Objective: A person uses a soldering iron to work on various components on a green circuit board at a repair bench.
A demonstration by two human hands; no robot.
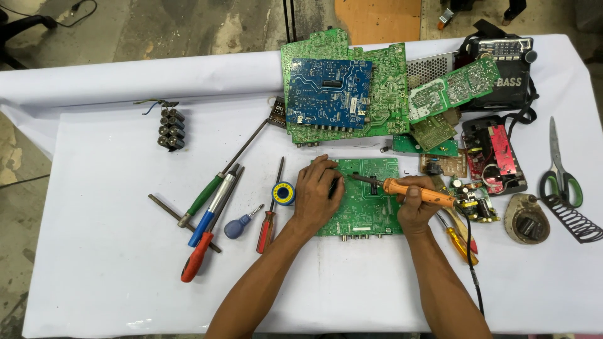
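The right hand (414,204) grips an orange soldering iron (419,191), its tip reaching left over a green board (367,201) lying on the counter (113,276). The left hand (318,191) presses flat on that board, fingers together. Screwdrivers (207,216) lie to the left, more boards (352,88) behind.

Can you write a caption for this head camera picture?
Right hand holds an orange soldering iron over a green circuit board; left hand steadies it.
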